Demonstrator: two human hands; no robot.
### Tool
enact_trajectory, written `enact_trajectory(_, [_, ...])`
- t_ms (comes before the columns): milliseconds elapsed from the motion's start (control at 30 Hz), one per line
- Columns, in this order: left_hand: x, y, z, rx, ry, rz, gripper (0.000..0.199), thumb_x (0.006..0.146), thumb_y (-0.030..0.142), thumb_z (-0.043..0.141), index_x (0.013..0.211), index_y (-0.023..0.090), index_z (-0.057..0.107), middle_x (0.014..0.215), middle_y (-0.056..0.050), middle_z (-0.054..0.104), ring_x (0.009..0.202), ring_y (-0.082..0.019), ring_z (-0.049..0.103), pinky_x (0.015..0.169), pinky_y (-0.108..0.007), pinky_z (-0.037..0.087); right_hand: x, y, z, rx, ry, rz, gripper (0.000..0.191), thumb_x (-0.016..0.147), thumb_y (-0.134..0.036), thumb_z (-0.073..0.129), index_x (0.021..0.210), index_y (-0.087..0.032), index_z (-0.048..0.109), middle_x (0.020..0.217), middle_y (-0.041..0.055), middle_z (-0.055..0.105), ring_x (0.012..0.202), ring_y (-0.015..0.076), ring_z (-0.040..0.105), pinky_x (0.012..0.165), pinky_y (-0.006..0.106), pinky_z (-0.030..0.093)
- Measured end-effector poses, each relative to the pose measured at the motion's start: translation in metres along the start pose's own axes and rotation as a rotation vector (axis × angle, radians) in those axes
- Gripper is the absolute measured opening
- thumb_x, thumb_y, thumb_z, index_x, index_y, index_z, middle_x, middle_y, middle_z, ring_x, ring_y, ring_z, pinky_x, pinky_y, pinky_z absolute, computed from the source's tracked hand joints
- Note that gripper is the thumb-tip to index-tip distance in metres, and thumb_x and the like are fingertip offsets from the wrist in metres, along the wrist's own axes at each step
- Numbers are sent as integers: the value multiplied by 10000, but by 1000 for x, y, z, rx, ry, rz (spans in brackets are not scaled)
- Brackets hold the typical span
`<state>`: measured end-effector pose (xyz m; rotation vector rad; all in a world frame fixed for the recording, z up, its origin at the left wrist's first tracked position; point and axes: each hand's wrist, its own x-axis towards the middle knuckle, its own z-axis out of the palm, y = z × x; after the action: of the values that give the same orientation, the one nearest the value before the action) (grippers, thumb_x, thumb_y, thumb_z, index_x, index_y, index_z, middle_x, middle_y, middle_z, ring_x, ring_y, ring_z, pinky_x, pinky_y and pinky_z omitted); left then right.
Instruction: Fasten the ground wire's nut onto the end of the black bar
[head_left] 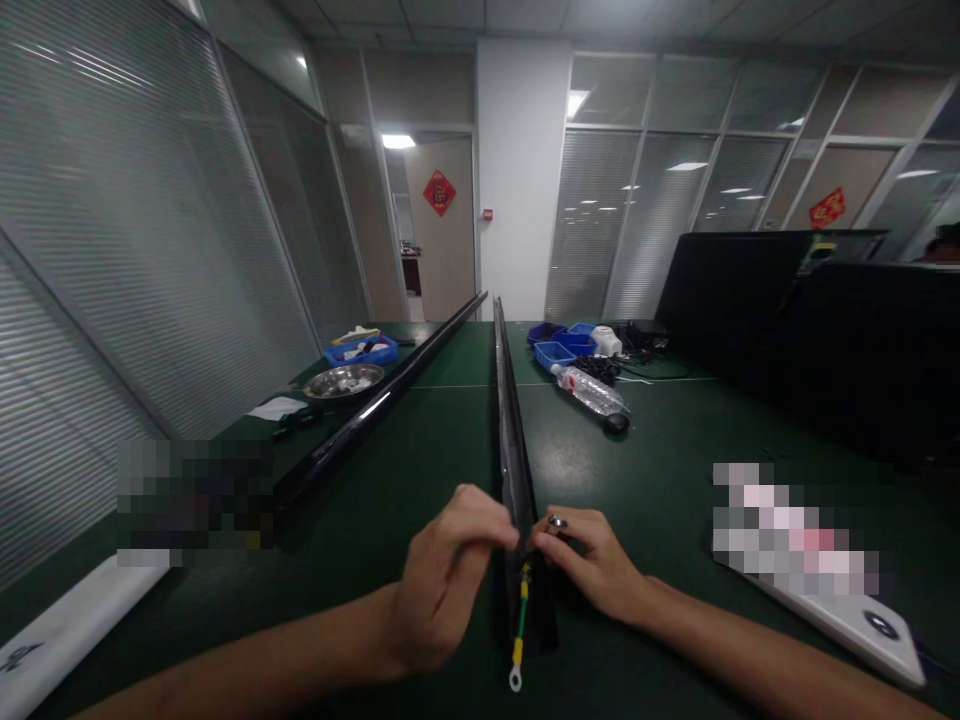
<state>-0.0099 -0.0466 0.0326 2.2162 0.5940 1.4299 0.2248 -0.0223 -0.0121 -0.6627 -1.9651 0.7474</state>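
Observation:
A long black channel-shaped strip (517,450) runs away from me down the middle of the green table. From its near end comes a short green wire (523,610) with yellow sleeves and a ring terminal (515,679) at its tip. My left hand (450,570) is closed in a pinch over the channel's near part, just beyond the wire. Opposite it, my right hand (596,560), with a ring on one finger, pinches at the channel's right edge. What sits between the fingertips of either hand is too small or hidden to make out.
Another long black strip (382,400) lies to the left, near a metal bowl (343,381) and a blue tray (364,350). On the right are blue bins (555,353), a plastic bottle (592,392), a white device (862,620) and dark monitors (739,300).

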Motion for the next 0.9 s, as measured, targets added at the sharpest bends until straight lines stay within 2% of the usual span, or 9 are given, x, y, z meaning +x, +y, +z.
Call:
enact_trajectory(67, [2, -11, 5, 44, -162, -105, 189, 1063, 190, 457, 1179, 225, 602, 1037, -63, 677, 978, -209, 619, 930, -389, 470, 0, 0, 0, -2, 5, -13, 296, 1059, -325, 563, 857, -161, 703, 753, 23, 654, 681, 149, 612, 665, 253, 452])
enact_trajectory(167, [2, -26, 9, 116, -416, -243, 185, 1011, 225, 563, 1193, 224, 597, 1155, -62, 659, 1102, -236, 568, 993, -395, 396, 1, -2, 0, -11, 9, -17, 318, 1059, -346, 561, 842, -160, 699, 741, 26, 656, 666, 153, 607, 653, 259, 453])
enact_trajectory(267, [3, -34, 11, 156, -510, -293, 142, 978, 238, 629, 1119, 226, 624, 1114, -34, 669, 1098, -229, 563, 1038, -406, 325, 2, -4, -1, -7, 7, -13, 326, 1060, -359, 556, 847, -163, 706, 759, 36, 672, 681, 160, 627, 661, 264, 467])
enact_trajectory(367, [5, -37, 13, 183, -535, -291, 28, 960, 214, 640, 987, 205, 637, 1014, -14, 674, 1071, -215, 572, 1020, -389, 312, 1, -3, -1, -8, -2, -6, 304, 1058, -356, 562, 879, -165, 718, 784, 41, 684, 709, 165, 647, 682, 267, 479])
enact_trajectory(433, [5, -38, 15, 193, -534, -290, 21, 961, 209, 633, 943, 198, 635, 986, -7, 675, 1060, -209, 577, 1006, -377, 314, 1, -2, 0, -15, -1, 5, 312, 1056, -366, 565, 870, -166, 717, 774, 39, 681, 701, 166, 642, 680, 269, 481])
enact_trajectory(700, [6, -40, 17, 136, -543, -320, 101, 1010, 222, 600, 919, 199, 636, 966, 9, 665, 1040, -189, 581, 976, -356, 313, 1, 1, 0, 50, -10, 74, 319, 1015, -425, 635, 859, -163, 728, 777, 29, 710, 691, 161, 661, 685, 258, 504])
enact_trajectory(900, [6, -39, 18, 146, -522, -303, 97, 1006, 259, 615, 935, 196, 635, 984, 0, 679, 1028, -192, 585, 973, -355, 324, 0, 1, 0, 16, 30, 21, 335, 1047, -416, 581, 886, -166, 734, 809, 43, 721, 719, 165, 669, 698, 264, 508])
